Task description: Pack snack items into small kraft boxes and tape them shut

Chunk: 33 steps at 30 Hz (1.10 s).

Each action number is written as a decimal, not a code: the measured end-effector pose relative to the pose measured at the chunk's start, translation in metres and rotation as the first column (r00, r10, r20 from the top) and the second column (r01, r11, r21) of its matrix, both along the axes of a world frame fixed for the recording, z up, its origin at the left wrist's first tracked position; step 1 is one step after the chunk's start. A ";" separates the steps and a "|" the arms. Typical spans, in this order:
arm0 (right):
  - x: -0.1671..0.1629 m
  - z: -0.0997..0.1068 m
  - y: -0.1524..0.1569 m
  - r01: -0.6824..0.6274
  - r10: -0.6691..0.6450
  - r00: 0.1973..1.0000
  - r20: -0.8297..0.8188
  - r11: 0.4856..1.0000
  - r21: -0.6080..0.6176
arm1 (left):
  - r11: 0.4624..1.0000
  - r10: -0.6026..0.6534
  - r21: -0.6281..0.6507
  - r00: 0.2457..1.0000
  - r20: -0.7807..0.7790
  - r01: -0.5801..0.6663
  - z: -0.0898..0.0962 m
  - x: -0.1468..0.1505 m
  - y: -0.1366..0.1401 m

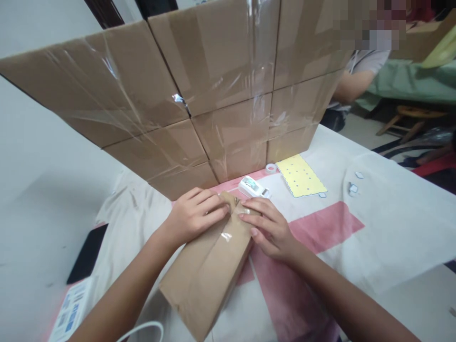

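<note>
A long, flat cardboard box lies slanted on the cloth in front of me. Clear tape shines along its top seam near the far end. My left hand rests over the left side of that end, its fingers curled together with the tips by the seam. My right hand grips the right side, with the thumb at the edge and the fingertips pressing the taped end flap. Just beyond the fingers sits a small white tape dispenser. What lies under the left palm is hidden.
A tall wall of taped cardboard boxes stands behind. To the right are a tape roll, a yellow dotted sheet and small paper pieces. A black tablet-like slab lies left. Another person's arm shows beyond the boxes.
</note>
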State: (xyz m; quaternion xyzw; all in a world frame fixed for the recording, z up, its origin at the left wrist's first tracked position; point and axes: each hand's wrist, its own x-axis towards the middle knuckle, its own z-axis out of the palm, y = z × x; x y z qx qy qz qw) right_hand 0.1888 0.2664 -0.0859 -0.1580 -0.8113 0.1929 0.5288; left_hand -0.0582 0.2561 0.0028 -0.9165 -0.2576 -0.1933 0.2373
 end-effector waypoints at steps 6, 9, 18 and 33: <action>-0.002 0.002 0.000 -0.010 0.010 1.000 0.002 1.000 -0.002 | 0.999 -0.034 -0.001 0.992 -0.120 0.034 0.005 -0.004 0.005; -0.001 0.005 0.000 0.003 -0.003 1.000 0.009 1.000 0.026 | 0.999 -0.054 -0.013 0.988 -0.146 0.052 0.008 -0.001 0.007; -0.001 0.000 0.001 0.115 -0.123 0.992 0.034 0.978 0.176 | 0.989 -0.116 0.071 0.974 -0.197 0.132 -0.006 -0.014 0.015; 0.001 0.005 -0.006 0.124 -0.131 0.988 0.076 0.988 0.092 | 0.992 -0.069 0.077 0.936 -0.345 0.102 0.009 -0.019 0.017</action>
